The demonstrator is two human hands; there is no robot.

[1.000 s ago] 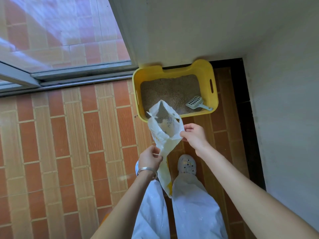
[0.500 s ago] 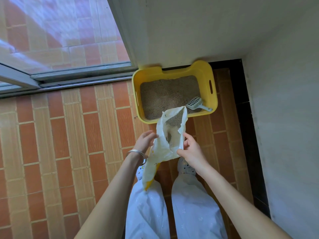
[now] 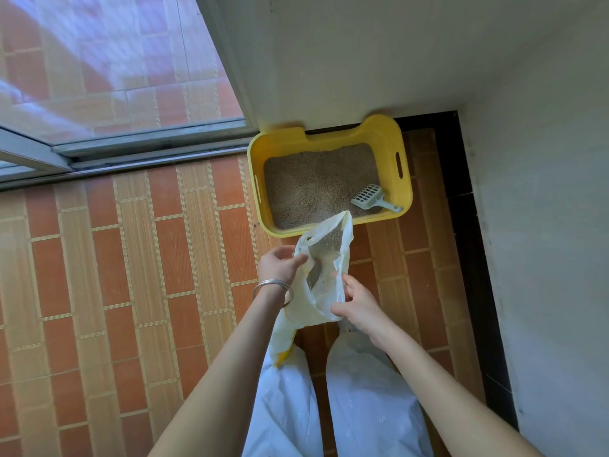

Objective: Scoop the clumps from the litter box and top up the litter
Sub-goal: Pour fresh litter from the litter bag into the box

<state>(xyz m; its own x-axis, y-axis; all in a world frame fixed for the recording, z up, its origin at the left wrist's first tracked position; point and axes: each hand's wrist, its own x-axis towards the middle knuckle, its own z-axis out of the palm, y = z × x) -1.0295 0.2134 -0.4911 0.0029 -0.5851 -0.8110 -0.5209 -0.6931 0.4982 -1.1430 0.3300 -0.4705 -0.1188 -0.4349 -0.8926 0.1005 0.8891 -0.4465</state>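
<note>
Nearest the camera, white trousers (image 3: 362, 407) stand on the tiled floor (image 3: 131, 258), and both forearms reach forward over them. Between the hands hangs a white plastic bag (image 3: 316, 305) with a yellow bottom corner that droops toward the left knee. The left hand (image 3: 278, 263), a silver bangle (image 3: 272, 286) at its wrist, pinches the bag's left edge close to the mouth. The right hand (image 3: 357, 303) grips the bag's right side lower down, fingers curled into the plastic. The bag is tipped forward, and brown granules (image 3: 331, 240) lie inside it up near the open end (the tip of the mouth overlaps the box's near rim). Just beyond the hands sits the yellow litter box (image 3: 389, 140), in the corner of the floor, filled with tan litter (image 3: 313, 186). A pale slotted scoop (image 3: 367, 194) lies in its near right corner, handle resting on the rim. Behind the box rises a white wall (image 3: 362, 61), and a sliding door track (image 3: 148, 153) runs along the floor's far left edge.
</note>
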